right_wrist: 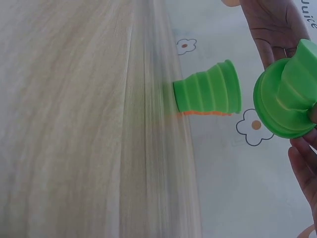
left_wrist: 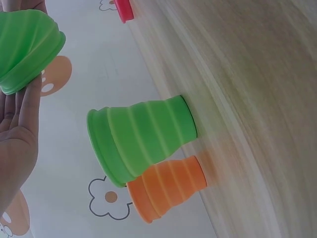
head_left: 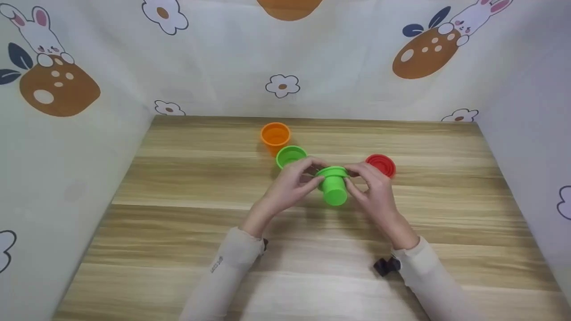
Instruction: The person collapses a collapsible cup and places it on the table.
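Observation:
Between both hands, raised above the table, is a green collapsible cup (head_left: 334,189), its narrow base tilted toward me and its wide rim folded back around the upper part. My left hand (head_left: 292,185) pinches the rim from the left with thumb and fingers. On the opposite side my right hand (head_left: 374,189) grips the same rim. A second green collapsible cup (left_wrist: 143,136) stands extended on the table, just beyond my left hand. Behind it is an extended orange collapsible cup (head_left: 275,133). The left wrist view cuts off part of the held cup.
A flattened red collapsible cup (head_left: 381,166) lies on the table just behind my right hand. The wood-grain table (head_left: 178,178) meets a patterned cloth wall (head_left: 223,67) at the back, with further walls left and right. A black wrist device (head_left: 387,266) sits at my right sleeve.

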`<move>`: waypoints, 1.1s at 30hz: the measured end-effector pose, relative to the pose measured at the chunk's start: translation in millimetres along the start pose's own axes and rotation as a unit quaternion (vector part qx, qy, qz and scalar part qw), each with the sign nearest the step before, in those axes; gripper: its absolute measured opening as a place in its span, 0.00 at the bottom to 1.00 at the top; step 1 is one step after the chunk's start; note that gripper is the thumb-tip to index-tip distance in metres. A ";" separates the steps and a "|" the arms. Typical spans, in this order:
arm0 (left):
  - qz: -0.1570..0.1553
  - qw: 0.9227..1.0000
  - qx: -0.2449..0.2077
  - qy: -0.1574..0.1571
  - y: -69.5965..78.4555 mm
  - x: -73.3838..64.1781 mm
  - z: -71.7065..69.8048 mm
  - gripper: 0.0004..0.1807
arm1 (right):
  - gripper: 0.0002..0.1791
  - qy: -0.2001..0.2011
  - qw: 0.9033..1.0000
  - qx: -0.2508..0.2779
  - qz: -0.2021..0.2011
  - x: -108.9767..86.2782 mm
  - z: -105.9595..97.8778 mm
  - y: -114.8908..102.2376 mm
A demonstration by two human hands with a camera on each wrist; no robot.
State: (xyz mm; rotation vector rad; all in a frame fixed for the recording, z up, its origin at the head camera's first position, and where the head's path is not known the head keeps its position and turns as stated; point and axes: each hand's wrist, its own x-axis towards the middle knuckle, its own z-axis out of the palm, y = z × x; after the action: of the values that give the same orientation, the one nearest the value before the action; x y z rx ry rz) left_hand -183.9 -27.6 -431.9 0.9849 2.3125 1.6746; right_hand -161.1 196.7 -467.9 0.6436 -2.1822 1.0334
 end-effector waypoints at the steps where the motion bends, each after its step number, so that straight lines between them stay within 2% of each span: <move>1: 0.000 1.000 0.000 -0.001 0.3 -0.1 0.2 0.15 | 0.13 0.000 1.000 -0.003 -0.001 0.1 0.0 -0.3; 9: -0.014 1.000 0.014 -0.016 3.5 1.9 3.3 0.16 | 0.11 -0.009 1.000 -0.009 -0.005 1.4 -0.6 -3.4; 16: -0.021 0.999 0.031 -0.017 4.8 5.4 5.9 0.15 | 0.10 -0.012 1.000 -0.008 -0.012 1.1 -0.8 -4.3; 22: -0.030 0.999 0.032 -0.019 4.5 3.5 5.5 0.15 | 0.12 -0.034 0.999 0.008 -0.005 -1.1 -1.3 -2.6; 33: -0.002 1.000 0.027 -0.006 1.7 0.7 5.3 0.15 | 0.18 -0.077 0.995 0.056 0.012 -4.7 -4.8 2.4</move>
State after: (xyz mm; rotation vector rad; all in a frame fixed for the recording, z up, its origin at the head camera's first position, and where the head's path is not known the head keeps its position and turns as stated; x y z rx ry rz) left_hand -181.3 -22.7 -432.2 0.9973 2.3622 1.6091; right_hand -157.9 202.7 -470.1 0.7723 -2.2801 1.1610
